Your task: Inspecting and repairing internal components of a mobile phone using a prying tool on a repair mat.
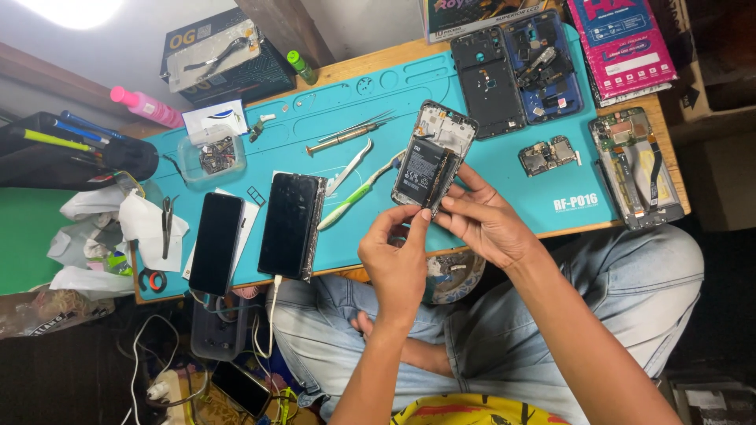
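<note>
At the left edge of the surface (pixel 504 216), a dark phone (pixel 216 242) and a detached screen (pixel 291 225) are laid flat, out of the way. Tweezers (pixel 350 165) are kept near the middle, within reach. The left hand (pixel 396 256) is closed, its fingertips pinching the lower end of the opened phone (pixel 433 155), which is held raised above the near edge. The right hand (pixel 484 220) is curled around the phone's lower side so that it is steadied. Spare phone frames (pixel 516 67) are parked at the far right corner.
</note>
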